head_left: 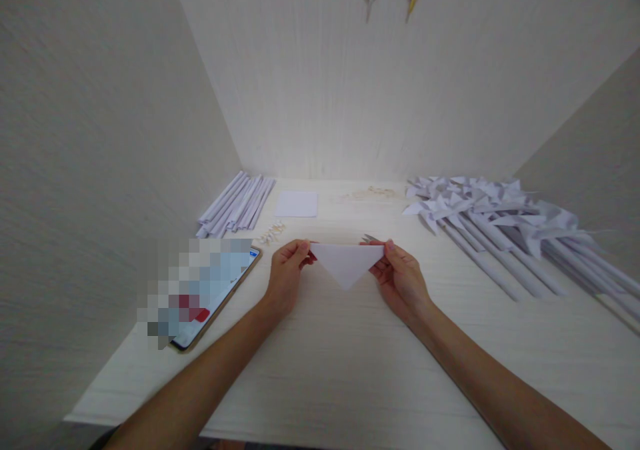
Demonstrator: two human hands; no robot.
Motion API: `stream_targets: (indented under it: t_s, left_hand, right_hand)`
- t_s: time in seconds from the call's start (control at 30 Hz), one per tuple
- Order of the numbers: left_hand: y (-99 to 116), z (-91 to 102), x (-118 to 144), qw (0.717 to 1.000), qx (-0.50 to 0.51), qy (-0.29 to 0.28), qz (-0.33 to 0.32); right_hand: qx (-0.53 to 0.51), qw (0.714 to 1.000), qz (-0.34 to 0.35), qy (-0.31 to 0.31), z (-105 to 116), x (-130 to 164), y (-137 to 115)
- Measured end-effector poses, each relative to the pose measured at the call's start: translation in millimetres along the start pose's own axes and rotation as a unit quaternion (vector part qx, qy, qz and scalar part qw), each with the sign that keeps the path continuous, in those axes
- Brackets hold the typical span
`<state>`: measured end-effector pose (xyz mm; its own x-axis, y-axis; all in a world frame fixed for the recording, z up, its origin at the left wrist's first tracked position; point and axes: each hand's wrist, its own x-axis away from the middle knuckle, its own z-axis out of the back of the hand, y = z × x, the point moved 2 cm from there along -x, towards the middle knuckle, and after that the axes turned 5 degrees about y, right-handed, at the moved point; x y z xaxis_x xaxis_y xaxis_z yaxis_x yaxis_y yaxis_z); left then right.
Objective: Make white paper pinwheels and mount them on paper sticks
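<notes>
Both my hands hold a white paper folded into a triangle (347, 263), its point facing me, just above the pale table (350, 363). My left hand (287, 273) pinches the triangle's left corner. My right hand (400, 277) pinches the right corner. Behind the paper, a small metal tip, perhaps scissors (369, 239), peeks out by my right fingers.
A stack of rolled white paper sticks (237, 205) lies at the back left, with small pale bits (273, 232) near it. A white paper square (297, 204) lies at the back centre. Several finished paper pinwheels (500, 227) fill the right side. A phone (210, 297) rests at the left.
</notes>
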<state>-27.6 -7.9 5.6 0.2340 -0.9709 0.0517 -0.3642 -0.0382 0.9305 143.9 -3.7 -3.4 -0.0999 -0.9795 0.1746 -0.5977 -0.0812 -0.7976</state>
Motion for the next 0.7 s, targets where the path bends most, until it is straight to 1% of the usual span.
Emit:
stream_targets:
  t_s: [0.13, 0.23, 0.47, 0.7]
  left_hand:
    - [-1.1, -3.8, 0.8, 0.996, 0.052, -0.045, 0.056]
    - [-1.8, -5.4, 1.6, 0.992, 0.074, -0.054, 0.084]
    - [-1.2, -4.6, 0.3, 0.992, 0.067, -0.061, 0.093]
    - [1.1, -5.2, 1.2, 0.986, 0.095, -0.086, 0.103]
  right_hand:
    - [-0.005, 1.0, -0.017, 0.001, -0.6, 0.0, 0.5]
    - [-0.008, 1.0, -0.02, -0.002, -0.6, -0.1, 1.1]
    - [-0.016, 0.999, -0.036, -0.013, -0.6, -0.5, 3.2]
    - [-0.014, 0.998, -0.053, -0.034, -2.0, 1.1, 0.9]
